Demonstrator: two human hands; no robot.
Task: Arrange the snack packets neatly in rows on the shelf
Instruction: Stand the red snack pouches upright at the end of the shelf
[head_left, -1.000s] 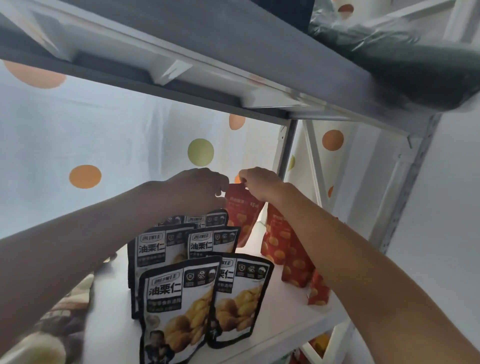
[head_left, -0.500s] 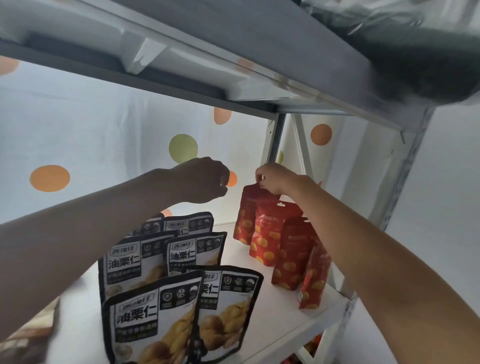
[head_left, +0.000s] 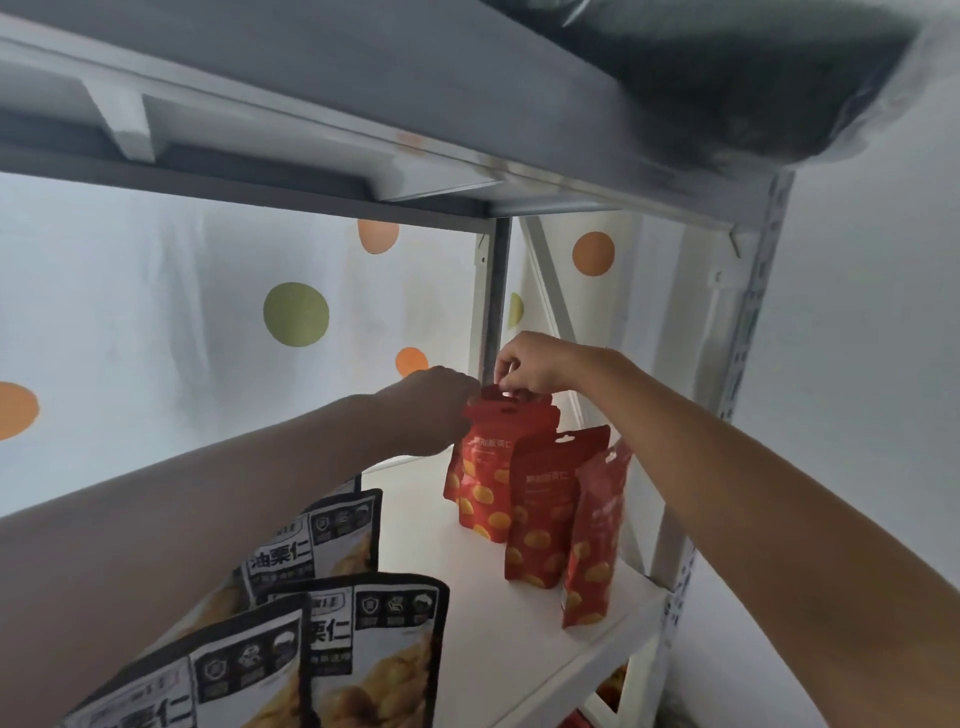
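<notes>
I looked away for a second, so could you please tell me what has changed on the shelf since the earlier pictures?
The left hand, free half a second ago, has moved right to the top of the rearmost red packet, joining the right hand, which keeps pinching that packet's top edge. The red row has stayed standing on the white shelf, and the black packets are unmoved.

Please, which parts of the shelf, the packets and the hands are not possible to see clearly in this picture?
Head view only:
- Rearmost red packet: mostly hidden by the red packets in front and by the hands.
- Left hand: fingertips are behind the packet top, so its grip cannot be confirmed.
- Right hand: pinches the packet top; its fingertips are partly hidden.
- Black-and-white packets: crossed by the left forearm, cut off at the bottom edge.
- Dark bag on the upper shelf: blurred, cut off at the top.
</notes>
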